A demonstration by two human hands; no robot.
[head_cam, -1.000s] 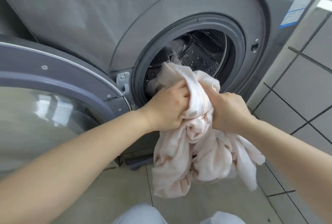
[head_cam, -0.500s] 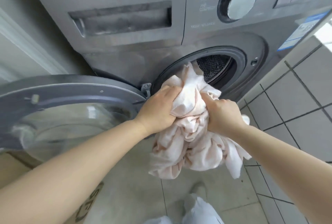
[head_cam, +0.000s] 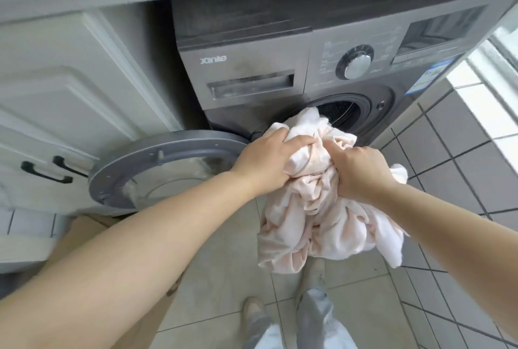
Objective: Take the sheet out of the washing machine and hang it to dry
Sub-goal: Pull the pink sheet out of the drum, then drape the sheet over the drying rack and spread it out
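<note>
Head view shows both hands bunching the wet pink sheet (head_cam: pixel 316 225) just in front of the washing machine (head_cam: pixel 252 68) hole. Left hand (head_cam: pixel 269 161) and right hand (head_cam: pixel 358 172) squeeze it tight so it stays off the floor.

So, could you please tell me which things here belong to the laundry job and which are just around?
Job: sheet, left hand, right hand, washing machine, open door.
Just around: cabinet, tiled floor.
</note>
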